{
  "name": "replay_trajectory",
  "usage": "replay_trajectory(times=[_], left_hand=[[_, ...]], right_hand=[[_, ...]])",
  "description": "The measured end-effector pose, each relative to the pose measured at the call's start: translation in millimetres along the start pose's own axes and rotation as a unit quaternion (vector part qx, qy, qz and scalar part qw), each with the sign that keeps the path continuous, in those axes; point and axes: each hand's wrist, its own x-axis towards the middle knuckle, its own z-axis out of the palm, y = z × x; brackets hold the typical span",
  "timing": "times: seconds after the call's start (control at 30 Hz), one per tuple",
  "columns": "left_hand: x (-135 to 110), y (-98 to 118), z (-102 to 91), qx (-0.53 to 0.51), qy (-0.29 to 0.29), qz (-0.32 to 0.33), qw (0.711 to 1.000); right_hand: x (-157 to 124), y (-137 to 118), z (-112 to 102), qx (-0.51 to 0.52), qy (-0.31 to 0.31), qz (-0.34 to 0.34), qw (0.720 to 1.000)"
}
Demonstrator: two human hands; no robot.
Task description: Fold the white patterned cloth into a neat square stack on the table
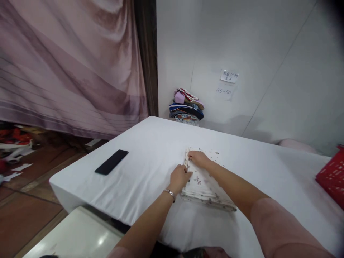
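Observation:
A folded white cloth [204, 182] with small printed figures lies on the white-covered table in front of me. Its layers show along the left and near edges. My left hand [179, 177], with a bracelet at the wrist, grips the cloth's left edge, thumb on top and the other fingers at the side. Farther up that same edge, my right hand [199, 158] has its fingers curled closed on the cloth near the far left corner. The right forearm passes over the cloth's right part and hides some of it.
A black phone [112, 162] rests on the table [145, 143] to the left. Beyond the far edge rises a pile of folded clothes [186, 105] against the wall. At the right edge stands a red basket [332, 175]. A pale surface [77, 233] sits low at the near left.

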Motion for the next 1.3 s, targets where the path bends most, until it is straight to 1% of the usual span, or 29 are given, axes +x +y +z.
replay_trajectory(times=[0.07,0.13,0.23,0.37,0.57,0.67,0.77,0.87,1.0,1.13,1.3], left_hand=[[0.4,-1.5,0.4,-0.01,0.0,0.003,1.0],[0.0,-3.9,1.3,-0.027,0.007,-0.013,1.0],[-2.0,-8.3,3.2,-0.034,0.013,-0.049,0.998],[-4.3,-12.3,5.6,-0.018,0.014,-0.052,0.998],[-6.8,-14.8,9.9,-0.059,0.022,-0.066,0.996],[-8.1,-15.9,13.0,-0.057,0.026,-0.066,0.996],[-9.0,-17.2,15.5,-0.045,0.032,-0.055,0.997],[-9.9,-17.9,16.5,-0.038,0.034,-0.047,0.998],[-10.9,-18.9,17.1,-0.038,0.033,-0.046,0.998],[-10.6,-21.0,19.2,-0.035,0.039,-0.04,0.998],[-10.3,-23.0,21.0,-0.038,0.051,-0.031,0.998]], right_hand=[[0.7,-1.5,-0.3,0.006,0.012,-0.001,1.0],[1.3,-2.9,2.8,0.016,0.019,-0.004,1.0],[1.5,-4.2,12.6,0.038,0.027,-0.009,0.999],[0.3,-0.5,24.5,0.07,0.045,-0.006,0.996],[0.0,12.1,26.4,0.065,0.1,0.034,0.992],[4.6,10.5,31.6,0.052,0.091,0.026,0.994],[10.4,6.4,39.0,0.025,0.063,0.035,0.997],[14.3,5.4,40.9,0.012,0.033,0.041,0.999],[18.0,4.6,38.7,0.026,0.028,0.053,0.998],[21.8,0.6,40.7,0.018,0.025,0.074,0.997],[25.4,-2.3,40.2,0.024,0.019,0.077,0.997]])
